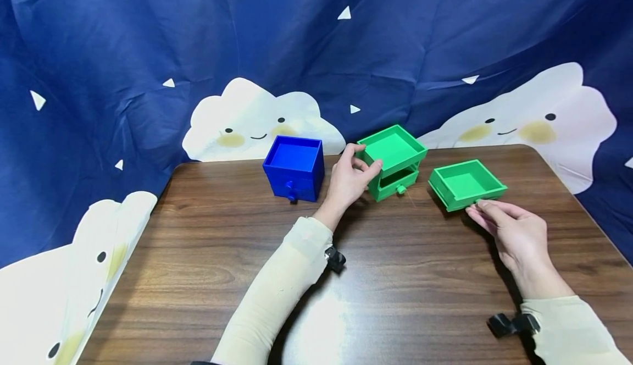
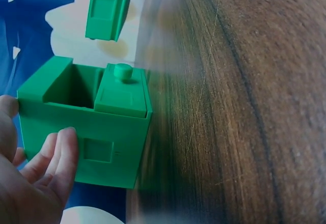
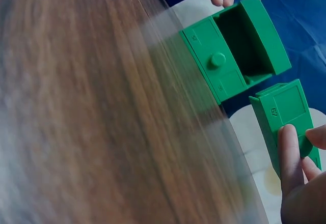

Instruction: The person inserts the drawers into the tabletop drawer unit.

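A green two-tier drawer cabinet (image 1: 395, 148) with a tray-like top stands near the table's back edge. Its upper slot gapes, while a lower drawer (image 2: 119, 91) with a round knob sits inside. My left hand (image 1: 348, 178) grips the cabinet's left side by the top rim, thumb at the front corner and fingers against the side wall (image 2: 99, 165). To the right, my right hand (image 1: 519, 238) pinches the knob of a separate green drawer (image 1: 465, 183) between thumb and fingers. This drawer appears held off the table, open side up, its knob (image 3: 304, 146) facing me.
Left of my left hand stands a blue drawer cabinet (image 1: 296, 167) with knobs on its front. Everything rests on a brown wooden table (image 1: 395, 288). Behind hangs a dark blue cloth (image 1: 296, 35) with clouds, close to the table's back edge.
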Demonstrator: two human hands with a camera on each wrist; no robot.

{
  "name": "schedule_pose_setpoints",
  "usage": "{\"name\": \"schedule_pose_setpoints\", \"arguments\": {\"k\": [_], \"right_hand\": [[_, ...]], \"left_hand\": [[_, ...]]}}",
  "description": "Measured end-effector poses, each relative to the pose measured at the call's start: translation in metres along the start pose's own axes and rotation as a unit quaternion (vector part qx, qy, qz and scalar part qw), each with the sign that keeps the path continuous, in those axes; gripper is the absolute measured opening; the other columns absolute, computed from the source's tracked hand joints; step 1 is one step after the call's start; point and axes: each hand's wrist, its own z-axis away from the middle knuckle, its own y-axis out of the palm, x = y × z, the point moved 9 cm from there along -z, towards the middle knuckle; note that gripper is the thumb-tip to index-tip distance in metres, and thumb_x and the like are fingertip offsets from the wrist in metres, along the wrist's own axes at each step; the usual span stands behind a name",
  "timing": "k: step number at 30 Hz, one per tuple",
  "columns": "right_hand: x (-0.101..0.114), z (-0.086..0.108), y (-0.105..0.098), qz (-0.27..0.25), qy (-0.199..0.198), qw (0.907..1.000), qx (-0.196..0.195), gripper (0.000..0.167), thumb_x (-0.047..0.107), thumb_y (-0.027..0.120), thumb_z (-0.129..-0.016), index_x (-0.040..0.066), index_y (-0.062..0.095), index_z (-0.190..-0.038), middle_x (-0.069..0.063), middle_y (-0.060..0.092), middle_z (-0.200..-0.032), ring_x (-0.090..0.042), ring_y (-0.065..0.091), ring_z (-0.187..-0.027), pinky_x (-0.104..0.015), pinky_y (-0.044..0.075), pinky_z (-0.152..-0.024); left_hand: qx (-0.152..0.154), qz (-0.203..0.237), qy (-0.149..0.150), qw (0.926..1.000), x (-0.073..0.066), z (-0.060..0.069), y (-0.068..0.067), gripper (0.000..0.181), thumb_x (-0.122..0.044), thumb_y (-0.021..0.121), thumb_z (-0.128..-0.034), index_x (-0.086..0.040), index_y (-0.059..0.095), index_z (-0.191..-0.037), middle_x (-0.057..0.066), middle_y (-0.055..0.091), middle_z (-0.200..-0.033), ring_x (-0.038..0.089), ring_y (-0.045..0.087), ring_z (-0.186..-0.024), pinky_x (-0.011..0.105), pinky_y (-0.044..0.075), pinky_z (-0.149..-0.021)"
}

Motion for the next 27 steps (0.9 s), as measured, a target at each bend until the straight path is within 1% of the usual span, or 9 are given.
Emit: {"name": "schedule_pose_setpoints", "arguments": {"k": [4,6,11,14,17,22,27], "right_hand": [[-0.001,0.002,0.005,0.002,-0.004,1.0000,0.008,0.023,-0.018,0.067,-0.095,-0.003,0.084,-0.089,-0.015,0.081,-0.081,-0.023,0.083,-0.074,-0.032,0.067,-0.075],[-0.001,0.004,0.008,0.001,-0.005,0.9999,0.014,0.023,-0.018,0.068,-0.095,-0.003,0.084,-0.090,-0.015,0.081,-0.081,-0.023,0.083,-0.075,-0.032,0.067,-0.076],[-0.005,0.008,0.017,0.006,-0.003,0.9994,0.035,0.020,-0.016,0.069,-0.096,-0.003,0.084,-0.092,-0.016,0.081,-0.083,-0.023,0.083,-0.077,-0.031,0.066,-0.077],[-0.010,0.010,0.023,0.008,0.004,0.9988,0.049,0.020,-0.015,0.069,-0.097,-0.003,0.084,-0.093,-0.016,0.082,-0.085,-0.022,0.083,-0.079,-0.031,0.066,-0.078],[-0.013,0.012,0.027,0.013,0.012,0.9982,0.057,0.020,-0.015,0.069,-0.097,-0.002,0.084,-0.094,-0.015,0.082,-0.086,-0.022,0.084,-0.080,-0.031,0.066,-0.079],[-0.018,0.015,0.033,0.025,0.017,0.9975,0.063,0.019,-0.014,0.070,-0.097,-0.001,0.084,-0.094,-0.014,0.082,-0.087,-0.021,0.084,-0.081,-0.031,0.066,-0.080],[-0.021,0.016,0.037,0.032,0.013,0.9970,0.069,0.022,-0.015,0.068,-0.097,0.000,0.084,-0.093,-0.013,0.082,-0.086,-0.020,0.083,-0.081,-0.031,0.067,-0.080]], "left_hand": [[0.000,-0.001,0.002,1.0000,-0.001,-0.001,0.000,0.049,-0.030,0.076,-0.1024,-0.012,0.059,-0.145,0.005,0.068,-0.087,0.009,0.063,-0.052,0.026,0.061,-0.056],[0.001,-0.002,0.002,1.0000,-0.001,-0.001,0.000,0.049,-0.030,0.076,-0.1024,-0.012,0.059,-0.145,0.006,0.068,-0.087,0.012,0.064,-0.053,0.026,0.061,-0.056],[0.001,-0.002,-0.001,1.0000,-0.001,-0.001,0.000,0.050,-0.030,0.076,-0.1024,-0.012,0.058,-0.146,0.006,0.069,-0.087,0.027,0.071,-0.059,0.025,0.060,-0.056],[0.002,-0.001,-0.002,1.0000,-0.001,-0.001,-0.001,0.051,-0.030,0.076,-0.1026,-0.012,0.058,-0.146,0.006,0.069,-0.087,0.034,0.072,-0.062,0.025,0.059,-0.056],[0.002,-0.002,-0.002,1.0000,0.000,0.000,-0.001,0.051,-0.030,0.076,-0.1027,-0.012,0.058,-0.146,0.005,0.069,-0.087,0.030,0.071,-0.059,0.025,0.059,-0.057],[-0.001,-0.005,-0.001,1.0000,0.001,0.000,0.000,0.051,-0.031,0.076,-0.1025,-0.012,0.058,-0.146,0.004,0.069,-0.086,0.013,0.064,-0.052,0.026,0.059,-0.057],[-0.001,-0.003,0.002,1.0000,0.001,0.000,0.000,0.050,-0.031,0.076,-0.1025,-0.012,0.058,-0.145,0.005,0.069,-0.087,0.009,0.063,-0.052,0.025,0.058,-0.056]]}}
